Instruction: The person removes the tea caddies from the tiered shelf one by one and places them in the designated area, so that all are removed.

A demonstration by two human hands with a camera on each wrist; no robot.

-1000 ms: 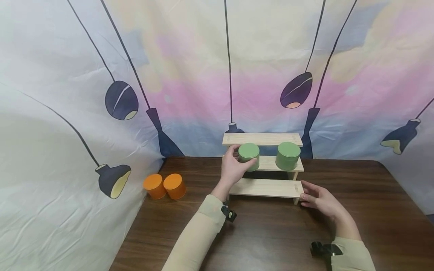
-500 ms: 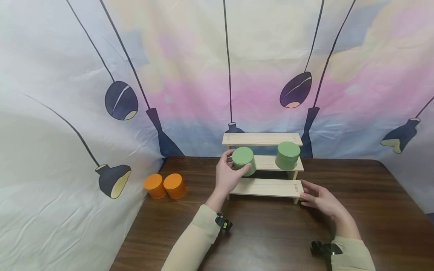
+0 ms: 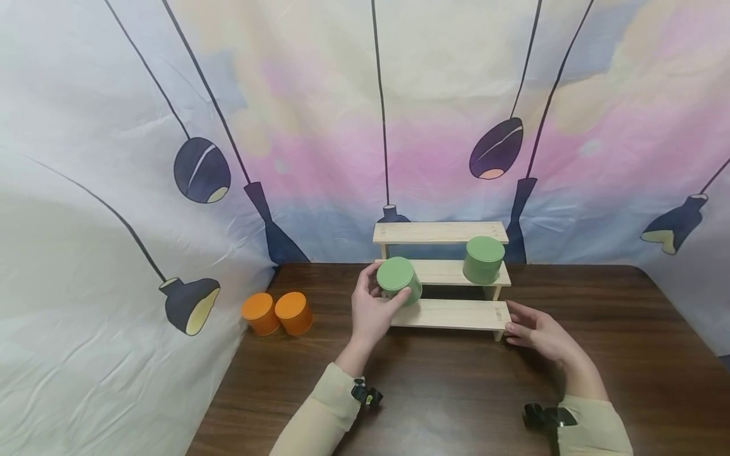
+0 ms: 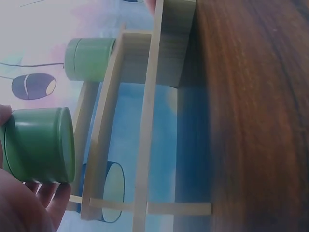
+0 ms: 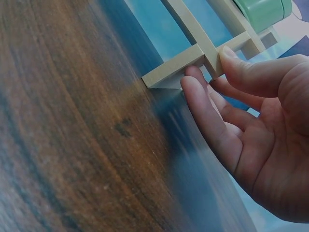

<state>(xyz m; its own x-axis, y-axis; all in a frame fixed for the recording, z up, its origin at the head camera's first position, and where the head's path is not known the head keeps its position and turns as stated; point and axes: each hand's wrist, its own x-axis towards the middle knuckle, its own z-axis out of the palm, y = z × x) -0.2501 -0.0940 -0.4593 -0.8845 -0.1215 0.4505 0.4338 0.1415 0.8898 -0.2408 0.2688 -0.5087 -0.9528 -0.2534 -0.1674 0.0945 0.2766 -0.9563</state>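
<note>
My left hand [image 3: 371, 316] holds a round green lidded tin [image 3: 398, 275] between thumb and fingers, in front of the left side of a three-step wooden shelf [image 3: 450, 315]. In the left wrist view this tin [image 4: 41, 145] shows a visible gap from the shelf planks. A second green tin [image 3: 483, 261] stands on the right end of the middle step. At the right end of the lowest step is my right hand [image 3: 544, 339]. Its thumb [image 5: 236, 60] presses the plank's end in the right wrist view, with the fingers curled beneath, partly hidden.
Two orange round tins [image 3: 294, 313] stand side by side at the table's left edge. The shelf rests on a dark wooden table [image 3: 445, 386], near its back edge. A cloth backdrop [image 3: 325, 145] printed with lamps hangs behind and at the sides.
My left hand has carried the green tin from before the middle step leftward and toward me, down near the lowest step's left end. The right hand stays at the shelf's end.
</note>
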